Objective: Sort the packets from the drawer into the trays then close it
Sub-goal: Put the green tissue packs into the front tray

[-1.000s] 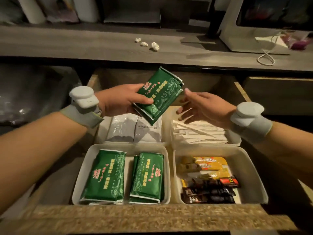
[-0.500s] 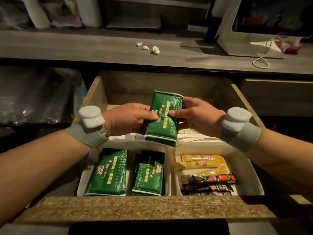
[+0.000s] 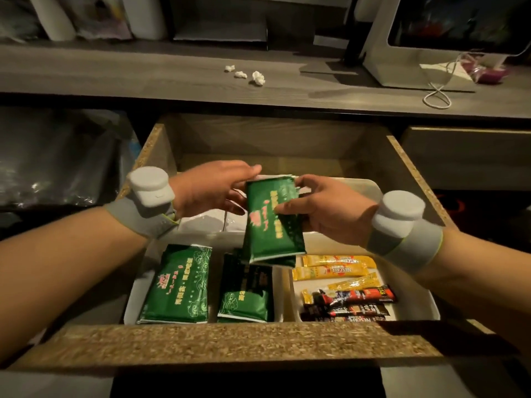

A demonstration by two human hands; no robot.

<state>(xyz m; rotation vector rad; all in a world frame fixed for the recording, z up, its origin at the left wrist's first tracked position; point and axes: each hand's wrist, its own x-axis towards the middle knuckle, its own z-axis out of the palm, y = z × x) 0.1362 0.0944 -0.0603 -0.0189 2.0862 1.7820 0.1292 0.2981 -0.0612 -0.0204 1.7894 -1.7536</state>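
A green packet (image 3: 270, 225) hangs upright over the middle of the open drawer (image 3: 230, 343), my right hand (image 3: 330, 208) shut on its right edge. My left hand (image 3: 212, 188) is at the packet's upper left corner with its fingers spread and no clear grip. Below, the front left tray (image 3: 135, 288) holds two stacks of green packets (image 3: 178, 285). The held packet hides part of the right stack. The front right tray (image 3: 422, 297) holds yellow and dark coffee sticks (image 3: 336, 268).
White packets (image 3: 207, 222) lie in the back left tray, mostly behind my hands. A back right tray (image 3: 362, 185) shows only its rim. Above the drawer, the desk carries crumpled paper bits (image 3: 247, 74), a white monitor base (image 3: 402, 67) and a cord (image 3: 436, 96).
The green packet came down from my left hand's grip, was gripped by both hands, and is now held by my right hand. My left hand's fingers have opened.
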